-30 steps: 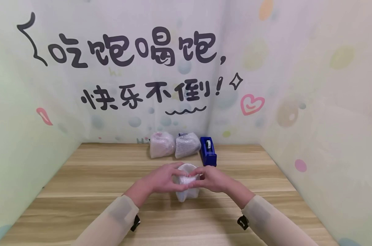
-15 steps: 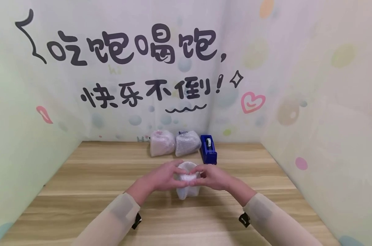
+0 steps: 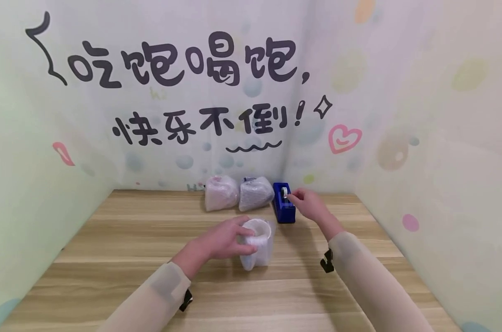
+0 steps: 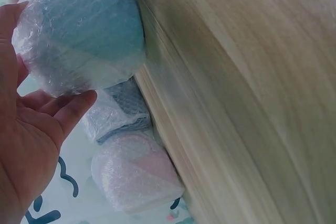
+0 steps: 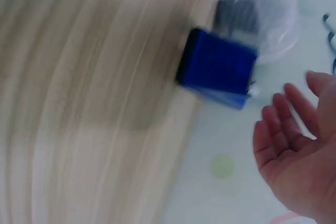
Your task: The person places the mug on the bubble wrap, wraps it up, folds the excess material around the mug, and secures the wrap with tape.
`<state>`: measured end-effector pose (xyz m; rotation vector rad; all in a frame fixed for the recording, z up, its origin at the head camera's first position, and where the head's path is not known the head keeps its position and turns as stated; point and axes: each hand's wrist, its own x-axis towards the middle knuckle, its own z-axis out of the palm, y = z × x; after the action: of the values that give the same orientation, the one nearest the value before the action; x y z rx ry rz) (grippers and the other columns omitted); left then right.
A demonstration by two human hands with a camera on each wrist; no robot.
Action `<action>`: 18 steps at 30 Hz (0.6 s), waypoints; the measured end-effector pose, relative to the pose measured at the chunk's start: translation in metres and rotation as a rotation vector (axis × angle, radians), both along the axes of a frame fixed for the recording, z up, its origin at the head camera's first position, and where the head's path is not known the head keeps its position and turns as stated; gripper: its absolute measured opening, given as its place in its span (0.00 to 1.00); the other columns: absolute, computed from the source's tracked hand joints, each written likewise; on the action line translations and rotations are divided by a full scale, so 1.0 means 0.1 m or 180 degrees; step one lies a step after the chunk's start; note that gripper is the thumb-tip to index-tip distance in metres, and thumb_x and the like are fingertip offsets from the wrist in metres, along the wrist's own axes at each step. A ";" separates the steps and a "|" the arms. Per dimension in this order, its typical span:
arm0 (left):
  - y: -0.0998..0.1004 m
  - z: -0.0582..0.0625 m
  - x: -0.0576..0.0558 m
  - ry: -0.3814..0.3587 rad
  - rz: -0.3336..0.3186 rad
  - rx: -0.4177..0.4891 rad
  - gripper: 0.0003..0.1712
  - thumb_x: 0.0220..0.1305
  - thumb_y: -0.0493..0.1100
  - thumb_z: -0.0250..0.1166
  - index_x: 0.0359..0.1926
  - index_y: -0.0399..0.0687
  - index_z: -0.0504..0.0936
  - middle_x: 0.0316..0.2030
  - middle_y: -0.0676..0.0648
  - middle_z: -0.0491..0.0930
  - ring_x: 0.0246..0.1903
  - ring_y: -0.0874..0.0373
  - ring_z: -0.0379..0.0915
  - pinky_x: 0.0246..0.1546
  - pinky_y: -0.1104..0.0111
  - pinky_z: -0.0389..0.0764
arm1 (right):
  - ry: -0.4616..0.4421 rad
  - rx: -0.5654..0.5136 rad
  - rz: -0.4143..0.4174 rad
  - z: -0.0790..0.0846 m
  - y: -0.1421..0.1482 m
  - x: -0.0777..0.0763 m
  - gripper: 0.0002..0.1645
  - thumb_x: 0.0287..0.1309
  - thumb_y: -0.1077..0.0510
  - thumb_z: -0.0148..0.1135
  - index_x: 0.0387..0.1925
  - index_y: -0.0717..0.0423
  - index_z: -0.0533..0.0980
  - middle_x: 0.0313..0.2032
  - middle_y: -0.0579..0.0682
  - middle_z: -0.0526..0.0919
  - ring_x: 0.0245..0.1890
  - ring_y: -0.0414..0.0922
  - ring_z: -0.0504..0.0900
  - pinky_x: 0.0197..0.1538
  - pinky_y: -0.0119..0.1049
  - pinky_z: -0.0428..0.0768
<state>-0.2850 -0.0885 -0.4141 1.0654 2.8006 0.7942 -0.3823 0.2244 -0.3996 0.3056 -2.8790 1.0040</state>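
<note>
My left hand (image 3: 227, 237) grips a cup (image 3: 261, 251) wrapped in bubble wrap, upright on the table, with thumb and fingers round its near and left sides. In the left wrist view the wrapped cup (image 4: 84, 35) looks pale blue, and part of the left hand (image 4: 31, 129) shows beside it. Over by the blue tape dispenser (image 3: 285, 212), my right hand (image 3: 310, 203) hovers at its right side. The right wrist view, somewhat blurred, has the right hand (image 5: 302, 150) with loosely bent fingers, nothing in them, apart from the dispenser (image 5: 218, 66).
Two more bubble-wrapped objects, one pinkish (image 3: 221, 193) and one greyish (image 3: 256, 193), stand side by side at the table's back edge, left of the dispenser. A printed cloth wall (image 3: 172, 170) rises directly behind the wooden table (image 3: 130, 240).
My right hand has let go of the wrapped cup and moved forward and right to the tape dispenser. The left hand has kept its hold on the cup.
</note>
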 end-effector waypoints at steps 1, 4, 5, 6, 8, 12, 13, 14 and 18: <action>0.00 0.00 0.00 -0.0007 0.0000 0.0013 0.31 0.70 0.59 0.73 0.64 0.43 0.89 0.79 0.30 0.69 0.76 0.31 0.70 0.78 0.42 0.72 | -0.0031 0.0052 -0.0047 -0.03 0.02 -0.04 0.25 0.82 0.46 0.59 0.55 0.64 0.85 0.47 0.60 0.90 0.45 0.52 0.84 0.52 0.49 0.84; 0.01 -0.01 0.01 -0.0025 0.0005 0.0024 0.31 0.70 0.60 0.73 0.64 0.44 0.89 0.79 0.31 0.69 0.76 0.31 0.70 0.78 0.41 0.72 | -0.0313 0.0016 -0.0179 -0.12 0.04 -0.10 0.29 0.81 0.43 0.59 0.55 0.67 0.85 0.53 0.66 0.89 0.53 0.59 0.85 0.60 0.56 0.85; 0.02 -0.01 0.01 -0.0041 0.0014 0.0024 0.32 0.70 0.60 0.73 0.64 0.44 0.89 0.79 0.31 0.69 0.76 0.31 0.70 0.78 0.41 0.72 | -0.0430 -0.0054 -0.0242 -0.16 0.04 -0.12 0.31 0.80 0.41 0.59 0.56 0.67 0.85 0.57 0.67 0.88 0.58 0.61 0.85 0.64 0.58 0.84; 0.02 -0.02 0.01 -0.0052 0.0019 0.0024 0.32 0.70 0.60 0.73 0.64 0.45 0.89 0.79 0.31 0.69 0.76 0.31 0.69 0.78 0.41 0.72 | -0.0552 -0.0164 -0.0293 -0.18 0.04 -0.13 0.33 0.80 0.40 0.59 0.58 0.67 0.84 0.60 0.69 0.86 0.62 0.64 0.83 0.68 0.60 0.82; 0.03 -0.02 0.01 -0.0050 0.0024 0.0025 0.32 0.70 0.60 0.73 0.65 0.45 0.89 0.79 0.32 0.69 0.76 0.31 0.69 0.78 0.41 0.72 | -0.0760 -0.0409 -0.0403 -0.23 0.03 -0.14 0.35 0.80 0.38 0.58 0.62 0.67 0.83 0.66 0.70 0.82 0.69 0.66 0.79 0.74 0.64 0.77; 0.02 -0.02 0.01 -0.0082 0.0058 0.0076 0.32 0.70 0.59 0.73 0.65 0.45 0.88 0.79 0.32 0.68 0.77 0.32 0.69 0.79 0.42 0.71 | -0.0866 -0.0877 -0.0533 -0.27 -0.01 -0.19 0.32 0.78 0.44 0.61 0.63 0.68 0.82 0.70 0.69 0.80 0.74 0.66 0.74 0.79 0.65 0.70; 0.02 -0.02 0.01 -0.0087 0.0066 0.0081 0.32 0.69 0.59 0.73 0.65 0.44 0.88 0.79 0.32 0.69 0.77 0.32 0.69 0.79 0.42 0.71 | -0.0883 -0.0992 -0.0563 -0.27 -0.02 -0.20 0.31 0.78 0.45 0.62 0.63 0.68 0.82 0.70 0.69 0.80 0.75 0.66 0.74 0.80 0.65 0.69; 0.02 -0.02 0.01 -0.0094 0.0075 0.0091 0.32 0.69 0.59 0.73 0.65 0.44 0.88 0.79 0.32 0.69 0.77 0.33 0.69 0.79 0.42 0.71 | -0.0896 -0.1102 -0.0587 -0.28 -0.03 -0.21 0.30 0.78 0.46 0.62 0.64 0.68 0.82 0.71 0.68 0.80 0.75 0.65 0.73 0.81 0.65 0.68; 0.03 -0.02 0.02 -0.0083 0.0081 0.0100 0.32 0.69 0.60 0.74 0.65 0.44 0.88 0.79 0.33 0.70 0.76 0.33 0.70 0.78 0.42 0.72 | -0.0938 -0.1467 -0.0650 -0.26 -0.06 -0.24 0.29 0.79 0.49 0.62 0.67 0.68 0.80 0.67 0.65 0.84 0.75 0.63 0.75 0.81 0.62 0.68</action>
<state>-0.2830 -0.0860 -0.4164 1.0183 2.7946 0.8511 -0.4059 0.2188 -0.4255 -0.1791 -2.7162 1.7369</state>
